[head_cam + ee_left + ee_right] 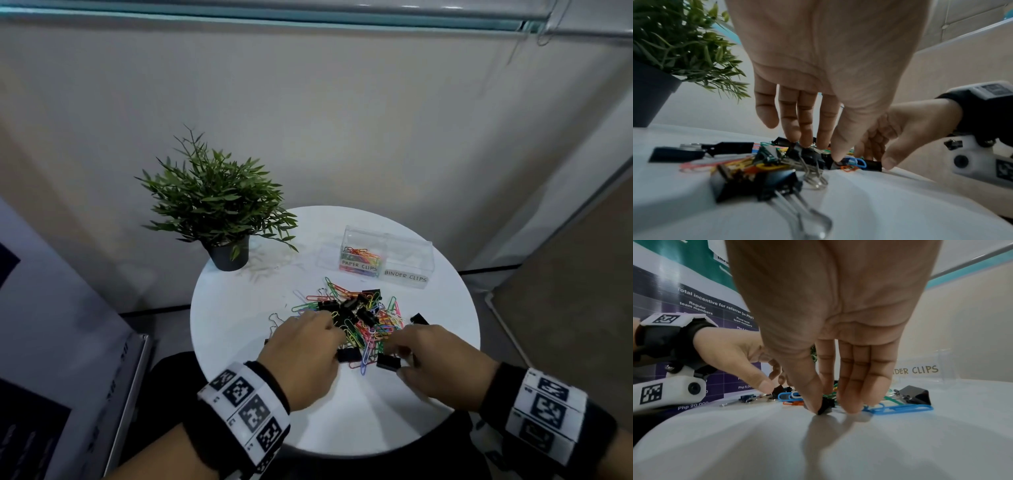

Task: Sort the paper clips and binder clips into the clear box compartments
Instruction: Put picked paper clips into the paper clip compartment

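Note:
A mixed pile of coloured paper clips and black binder clips lies mid-table on the round white table. Behind it stands the clear box: its left compartment, labelled PAPER CLIPS, holds coloured clips, and the right one, labelled BINDER CLIPS, looks empty. My right hand pinches a black binder clip on the table at the pile's near edge. My left hand reaches into the pile's left side, thumb and fingertips closing on another black binder clip.
A potted green plant stands at the table's back left. More black binder clips lie loose, one by my left hand and one right of the pile. A printed board leans at the left of the table.

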